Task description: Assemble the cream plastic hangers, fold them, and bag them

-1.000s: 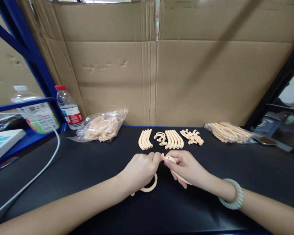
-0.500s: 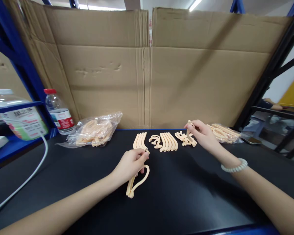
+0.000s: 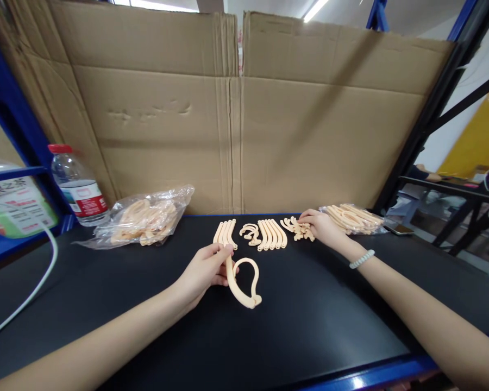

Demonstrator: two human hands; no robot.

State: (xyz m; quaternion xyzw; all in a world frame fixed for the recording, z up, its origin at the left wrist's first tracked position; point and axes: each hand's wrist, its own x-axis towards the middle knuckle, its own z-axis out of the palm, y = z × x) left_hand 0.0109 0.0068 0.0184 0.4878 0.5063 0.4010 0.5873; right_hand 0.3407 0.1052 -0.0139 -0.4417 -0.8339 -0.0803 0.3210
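Observation:
My left hand [image 3: 206, 271] is closed on a partly joined cream plastic piece [image 3: 244, 298], which looks like part of a folding clothes hanger. A long curved arm meets a rounded loop at its lower end, held just above the black table. Over a small pile of cream connector pieces [image 3: 303, 231], my right hand [image 3: 320, 224] has its fingers pinched together. What lies between those fingertips is hidden. Left of the pile lie a row of curved arms [image 3: 272, 234], some hook-shaped pieces [image 3: 250, 232] and another row of arms [image 3: 225, 233], partly behind my left hand.
A clear bag of cream parts [image 3: 146, 220] lies at the back left beside a red-capped bottle [image 3: 79, 190]. Another bag [image 3: 352, 218] and a phone [image 3: 398, 228] are at the right. Cardboard [image 3: 167, 136] walls the back; a white cable [image 3: 44, 271] runs along the left.
My right hand has lowered onto the connector pile; the curved piece it held up no longer shows. The joined piece in my left hand has turned, its loop swinging right. The view has shifted right.

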